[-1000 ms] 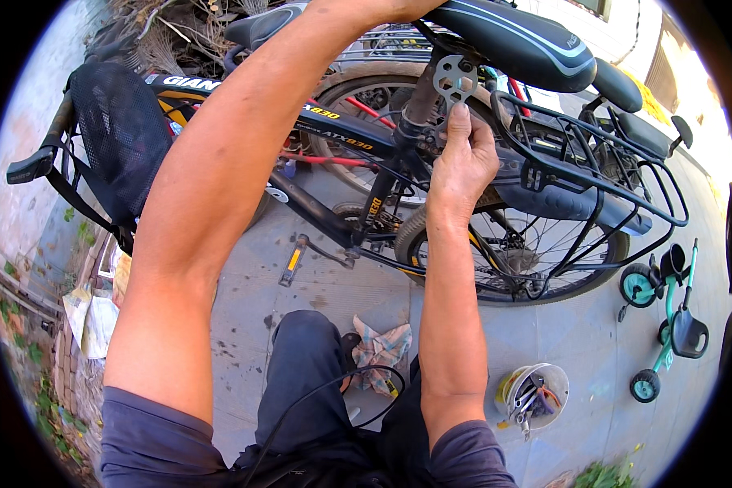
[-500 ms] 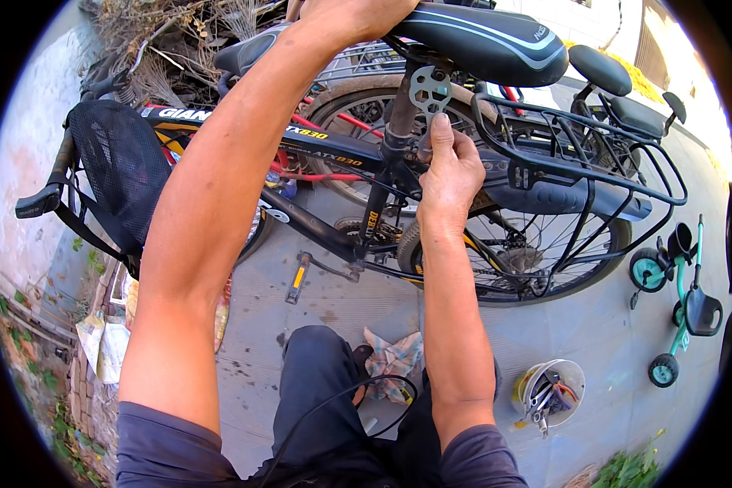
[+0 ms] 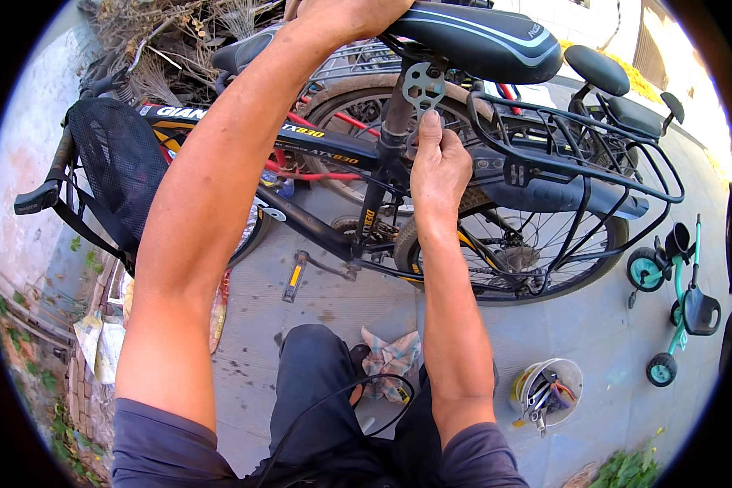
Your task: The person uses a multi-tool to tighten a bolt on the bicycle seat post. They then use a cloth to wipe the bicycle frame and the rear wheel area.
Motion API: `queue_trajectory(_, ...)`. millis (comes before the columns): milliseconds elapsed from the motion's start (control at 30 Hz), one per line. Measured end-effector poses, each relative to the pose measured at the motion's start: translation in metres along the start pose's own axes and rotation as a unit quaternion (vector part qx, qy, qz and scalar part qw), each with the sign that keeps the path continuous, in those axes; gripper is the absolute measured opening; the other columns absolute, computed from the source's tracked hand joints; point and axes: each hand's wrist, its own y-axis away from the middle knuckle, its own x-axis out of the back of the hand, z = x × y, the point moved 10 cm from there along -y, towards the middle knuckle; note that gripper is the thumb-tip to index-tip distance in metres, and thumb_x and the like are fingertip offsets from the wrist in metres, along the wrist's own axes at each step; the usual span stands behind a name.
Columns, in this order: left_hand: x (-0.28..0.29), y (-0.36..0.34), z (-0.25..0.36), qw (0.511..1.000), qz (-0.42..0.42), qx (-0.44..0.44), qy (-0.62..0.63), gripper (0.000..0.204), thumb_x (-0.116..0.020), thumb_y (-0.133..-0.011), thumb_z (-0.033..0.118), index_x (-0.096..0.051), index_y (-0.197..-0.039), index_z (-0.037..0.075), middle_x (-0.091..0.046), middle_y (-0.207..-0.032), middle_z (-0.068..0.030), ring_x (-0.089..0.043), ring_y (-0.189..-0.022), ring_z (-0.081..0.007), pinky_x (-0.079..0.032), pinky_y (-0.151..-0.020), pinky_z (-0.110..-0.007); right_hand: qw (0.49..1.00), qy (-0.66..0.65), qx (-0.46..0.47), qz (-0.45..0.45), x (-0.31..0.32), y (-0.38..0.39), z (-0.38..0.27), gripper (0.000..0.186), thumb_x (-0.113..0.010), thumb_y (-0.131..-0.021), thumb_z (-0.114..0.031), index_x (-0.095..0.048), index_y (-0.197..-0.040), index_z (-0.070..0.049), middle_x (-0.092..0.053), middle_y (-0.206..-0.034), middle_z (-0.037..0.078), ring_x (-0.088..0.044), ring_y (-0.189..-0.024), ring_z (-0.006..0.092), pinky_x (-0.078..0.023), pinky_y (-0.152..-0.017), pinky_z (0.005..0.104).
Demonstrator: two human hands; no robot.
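**RH grips flat spanner at seat post, LH up at saddle nose**

RH (image 3: 441,167): closed, fingers curled in, thumb straight up & pressed on lower part of flat spanner (image 3: 424,85), a grey plate w/ several hex holes. Plate sticks up above thumb, in front of seat post (image 3: 397,114); can't tell if the two touch. Lower end of plate hidden by RH.

LH (image 3: 362,15): above & left of RH, at front end of blk saddle (image 3: 480,45). Partly out of view at top edge, fingers mostly hidden, so can't tell how far open or how firm the hold.

Rel. to RH: saddle above & a bit right; blk bike frame (image 3: 337,150) just left; rear rack (image 3: 529,172) right; grey mudguard (image 3: 545,199) right & slightly lower; rear wheel (image 3: 516,256) below right; pedal (image 3: 295,281) w/ yellow strip, lower left. Well below RH: checked cloth (image 3: 390,354) on ground, nr person's foot. Below & right: white bucket (image 3: 573,378) w/ hand tools (image 3: 549,394) in it. Far right & lower: teal/blk kid's trike (image 3: 678,285). Far left of RH, beyond L forearm: blk mesh bag (image 3: 122,159) at handlebar.
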Motion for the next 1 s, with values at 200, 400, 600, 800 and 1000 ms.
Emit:
queue_trajectory(200, 0.002, 0.002, -0.002, 0.999, -0.001, 0.032, 0.009, 0.051, -0.053, -0.094, 0.041, -0.072, -0.084, -0.006, -0.068, -0.091, -0.0298, -0.067, -0.092, -0.0445, -0.052, -0.083, -0.05, 0.998, 0.058, 0.019, 0.004, 0.0, 0.005, -0.009, 0.061, -0.048, -0.101, -0.052, -0.063, -0.082, 0.004, -0.062, -0.068, 0.024, -0.062, -0.071, 0.0449, -0.047, -0.069, 0.0491)
queue_trajectory(400, 0.0, 0.0, 0.002, 1.0, -0.006, -0.013, -0.008, 0.051, -0.052, -0.094, 0.041, -0.072, -0.083, -0.004, -0.069, -0.092, -0.0292, -0.067, -0.091, -0.0441, -0.052, -0.083, -0.051, 0.998, 0.048, 0.025, -0.008, -0.006, 0.006, -0.011, 0.062, -0.048, -0.102, -0.052, -0.064, -0.078, 0.003, -0.063, -0.064, 0.021, -0.064, -0.066, 0.0404, -0.049, -0.067, 0.0465)
queue_trajectory(600, 0.003, 0.004, 0.009, 0.998, 0.006, -0.054, -0.028, 0.051, -0.05, -0.094, 0.041, -0.073, -0.081, -0.002, -0.069, -0.092, -0.0278, -0.067, -0.09, -0.0432, -0.052, -0.081, -0.05, 0.999, -0.008, -0.031, -0.042, -0.012, 0.011, -0.012, 0.066, -0.047, -0.101, -0.057, -0.065, -0.076, 0.002, -0.06, -0.054, 0.01, -0.065, -0.055, 0.0203, -0.05, -0.062, 0.0359)
queue_trajectory(800, 0.008, 0.01, 0.006, 1.0, -0.012, -0.007, -0.016, 0.052, -0.048, -0.094, 0.043, -0.073, -0.083, -0.001, -0.07, -0.094, -0.026, -0.067, -0.092, -0.0425, -0.052, -0.083, -0.05, 0.997, -0.047, -0.043, -0.05, -0.015, 0.012, -0.005, 0.065, -0.048, -0.101, -0.055, -0.065, -0.077, 0.002, -0.06, -0.055, 0.009, -0.064, -0.056, 0.0169, -0.049, -0.059, 0.0329)
queue_trajectory(1000, 0.005, 0.004, -0.001, 0.999, -0.014, 0.037, -0.004, 0.052, -0.048, -0.093, 0.042, -0.073, -0.085, -0.002, -0.069, -0.096, -0.0275, -0.067, -0.095, -0.0433, -0.052, -0.085, -0.05, 0.996, -0.064, -0.046, -0.042, -0.015, 0.016, -0.012, 0.065, -0.049, -0.101, -0.056, -0.062, -0.075, 0.003, -0.056, -0.058, 0.006, -0.059, -0.054, 0.0135, -0.048, -0.055, 0.0309)
